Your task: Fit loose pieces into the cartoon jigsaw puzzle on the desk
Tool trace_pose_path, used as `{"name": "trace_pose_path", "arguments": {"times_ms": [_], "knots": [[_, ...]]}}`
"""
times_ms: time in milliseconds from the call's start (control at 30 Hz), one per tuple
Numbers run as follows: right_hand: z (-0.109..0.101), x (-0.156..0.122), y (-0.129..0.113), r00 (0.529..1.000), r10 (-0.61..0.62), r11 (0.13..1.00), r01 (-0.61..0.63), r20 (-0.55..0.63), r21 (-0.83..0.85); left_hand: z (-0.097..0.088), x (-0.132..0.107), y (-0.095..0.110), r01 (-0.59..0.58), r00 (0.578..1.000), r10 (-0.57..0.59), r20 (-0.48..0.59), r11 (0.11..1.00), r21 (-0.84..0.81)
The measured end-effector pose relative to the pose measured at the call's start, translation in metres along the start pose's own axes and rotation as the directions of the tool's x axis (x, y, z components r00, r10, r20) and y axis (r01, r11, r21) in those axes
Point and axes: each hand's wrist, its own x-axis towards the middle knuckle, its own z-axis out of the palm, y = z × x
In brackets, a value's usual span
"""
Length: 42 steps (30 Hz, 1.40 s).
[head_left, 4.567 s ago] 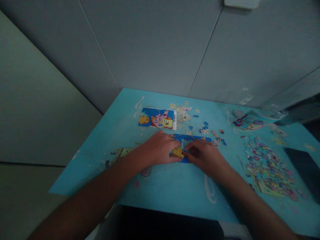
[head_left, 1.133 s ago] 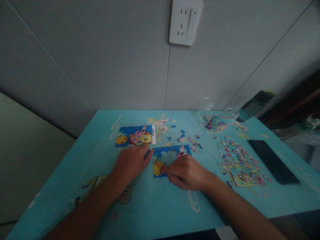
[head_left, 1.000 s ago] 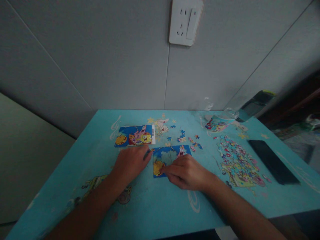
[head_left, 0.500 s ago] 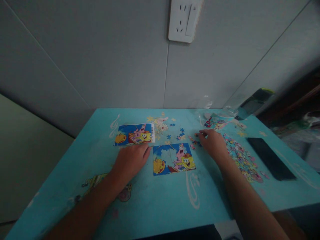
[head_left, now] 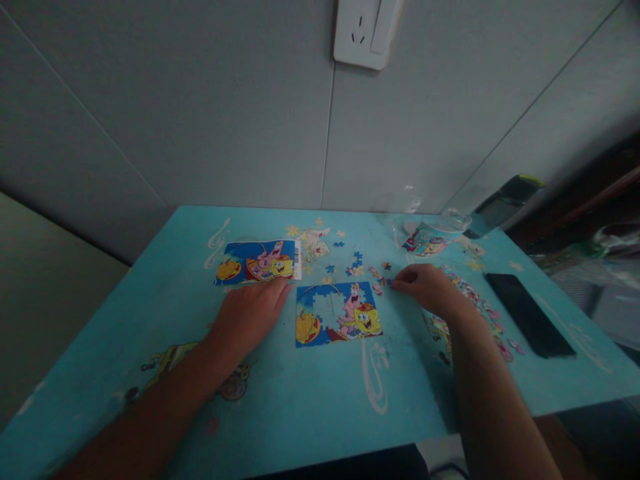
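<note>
A partly assembled jigsaw puzzle of cartoon figures lies on the blue table, with a gap in its middle and upper part. Left of it, my left hand rests on the table, fingers lying by the lower edge of a printed reference picture. My right hand is beside the loose pieces right of the puzzle, thumb and forefinger pinched on a small dark blue puzzle piece. Several loose blue pieces are scattered above the puzzle.
A pile of mixed puzzle pieces lies beyond my right forearm, partly hidden. Right of it is a dark flat phone-like slab. A clear plastic tub with a cartoon label lies near the wall. A wall socket is above.
My right hand has come a little nearer to me, from the upper loose pieces to the lower ones. The view has shifted slightly; my left hand stays beside the reference picture.
</note>
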Motion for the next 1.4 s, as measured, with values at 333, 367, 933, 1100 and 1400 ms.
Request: {"name": "trace_pose_path", "arguments": {"times_ms": [333, 367, 933, 1100, 1400], "knots": [[0.012, -0.004, -0.023, 0.991, -0.131, 0.991, 0.131, 0.013, 0.021, 0.004, 0.0, -0.001, 0.021, 1.0, -0.021, -0.013, 1.0, -0.004], [0.013, -0.003, -0.023, 0.992, -0.125, 0.992, 0.125, 0.017, 0.019, 0.004, 0.001, -0.002, 0.021, 1.0, -0.021, -0.018, 1.0, -0.005], [0.024, -0.022, -0.059, 0.817, -0.466, 0.797, 0.221, 0.341, 0.562, 0.005, -0.009, 0.011, -0.256, 0.935, 0.199, -0.294, 0.951, -0.171], [0.035, -0.032, -0.07, 0.781, -0.509, 0.788, 0.253, 0.363, 0.561, 0.008, -0.009, 0.012, -0.389, 0.887, 0.321, -0.333, 0.906, -0.165], [0.039, -0.037, -0.078, 0.792, -0.528, 0.795, 0.335, 0.306, 0.505, 0.011, -0.01, 0.011, -0.485, 0.85, 0.43, -0.304, 0.864, -0.133]]}}
